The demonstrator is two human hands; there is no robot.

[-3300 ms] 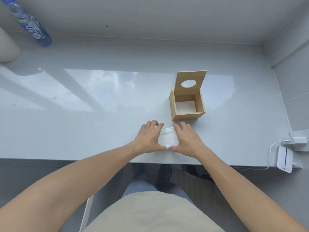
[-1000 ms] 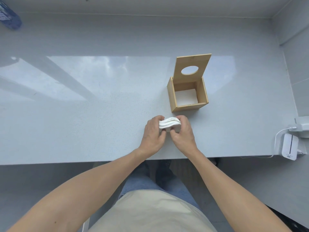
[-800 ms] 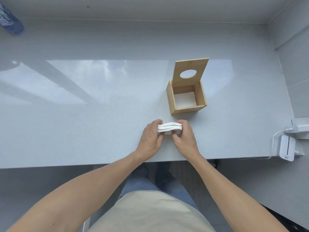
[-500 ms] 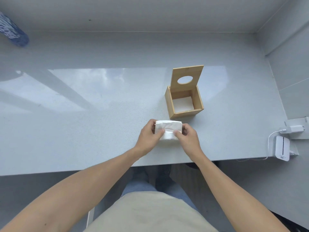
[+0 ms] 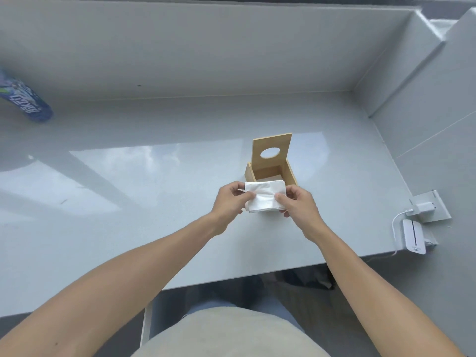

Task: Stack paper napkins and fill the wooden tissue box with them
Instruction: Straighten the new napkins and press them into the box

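Note:
A white stack of paper napkins [image 5: 265,197] is held above the grey counter, its flat face turned up towards me. My left hand [image 5: 230,202] pinches its left edge and my right hand [image 5: 298,204] pinches its right edge, thumbs on top. Just behind the stack stands the wooden tissue box [image 5: 288,173], square and light brown. Its lid [image 5: 271,152], with a round hole, is swung upright at the back. The stack hides the box's front wall and most of its inside.
A blue plastic bottle [image 5: 25,101] lies at the far left of the counter [image 5: 128,202]. At the right edge sit a white device [image 5: 413,237] and a plugged-in charger [image 5: 422,208] with a cable. Grey walls close off the back and right.
Both hands gathered the napkins flat on the counter, lifted the stack, turned it face up, and carried it up and forward towards the box. My view tilted upward.

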